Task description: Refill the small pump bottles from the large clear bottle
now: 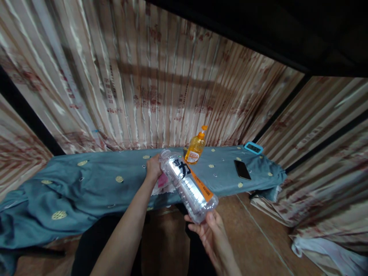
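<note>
A large clear plastic bottle (186, 188) with a silver and orange label is tilted across the middle of the view, its neck up to the left and its base down to the right. My left hand (153, 167) grips it near the neck, with the fingers partly hidden behind the bottle. At the base, my right hand (209, 230) is closed around the plastic, thumb on the near side. Behind the bottle, a pink and white item (162, 181), perhaps a cloth or packet, lies partly covered. An orange pump bottle (195, 148) stands just beyond.
A long, narrow surface covered with a blue-green cloth (100, 176) runs across in front of me. On its right side lie a dark phone (242, 170) and a blue-framed digital clock (253, 148). Patterned curtains (155, 88) hang behind, and white fabric (330, 253) lies low at right.
</note>
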A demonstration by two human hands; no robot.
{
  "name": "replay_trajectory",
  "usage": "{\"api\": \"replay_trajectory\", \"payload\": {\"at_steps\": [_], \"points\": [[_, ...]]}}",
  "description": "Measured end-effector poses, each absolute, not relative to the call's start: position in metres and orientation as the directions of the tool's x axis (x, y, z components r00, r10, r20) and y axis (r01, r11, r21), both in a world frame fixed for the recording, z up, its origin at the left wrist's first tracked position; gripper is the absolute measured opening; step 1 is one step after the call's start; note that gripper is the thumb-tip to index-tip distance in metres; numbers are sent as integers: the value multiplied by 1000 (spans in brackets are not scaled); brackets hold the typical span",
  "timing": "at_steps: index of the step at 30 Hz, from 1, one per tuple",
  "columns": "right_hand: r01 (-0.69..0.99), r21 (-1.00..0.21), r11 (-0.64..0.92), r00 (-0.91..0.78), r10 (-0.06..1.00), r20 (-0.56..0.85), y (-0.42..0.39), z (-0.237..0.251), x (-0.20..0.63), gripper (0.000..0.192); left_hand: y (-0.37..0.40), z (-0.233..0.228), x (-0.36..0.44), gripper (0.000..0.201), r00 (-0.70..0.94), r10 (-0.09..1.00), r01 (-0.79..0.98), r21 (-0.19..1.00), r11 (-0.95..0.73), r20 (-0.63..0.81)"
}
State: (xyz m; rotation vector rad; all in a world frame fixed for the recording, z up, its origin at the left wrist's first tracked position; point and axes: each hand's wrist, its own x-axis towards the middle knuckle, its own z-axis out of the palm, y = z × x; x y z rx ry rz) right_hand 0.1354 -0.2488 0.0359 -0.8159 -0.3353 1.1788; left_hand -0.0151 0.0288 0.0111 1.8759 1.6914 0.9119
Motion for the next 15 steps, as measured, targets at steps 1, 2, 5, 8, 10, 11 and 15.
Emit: {"api": "replay_trajectory", "payload": {"at_steps": [1, 2, 5, 8, 10, 11, 15], "points": [[-683, -715, 149, 380, 909, -174, -248, 36, 135, 58, 29, 11, -15, 23, 29, 985, 695, 704, -143, 171], [-682, -715, 155, 386, 906, -172, -248, 36, 135, 58, 29, 11, -15, 22, 30, 985, 705, 695, -141, 170], [-672, -721, 168, 409, 896, -172, -248, 37, 134, 57, 29, 11, -16, 22, 31, 985, 727, 673, -137, 167], [-664, -729, 167, 414, 894, -172, -250, 38, 133, 56, 28, 9, -16, 26, 39, 985, 743, 654, -140, 167], [-666, -728, 163, 412, 894, -177, -252, 38, 133, 56, 28, 8, -16, 27, 44, 985, 751, 645, -143, 167], [-667, -727, 161, 412, 893, -180, -253, 38, 133, 56, 28, 8, -16, 27, 46, 985, 754, 641, -143, 166], [-675, -720, 162, 407, 895, -181, -255, 30, 136, 54, 27, 8, -17, 27, 53, 985, 761, 632, -147, 165]]}}
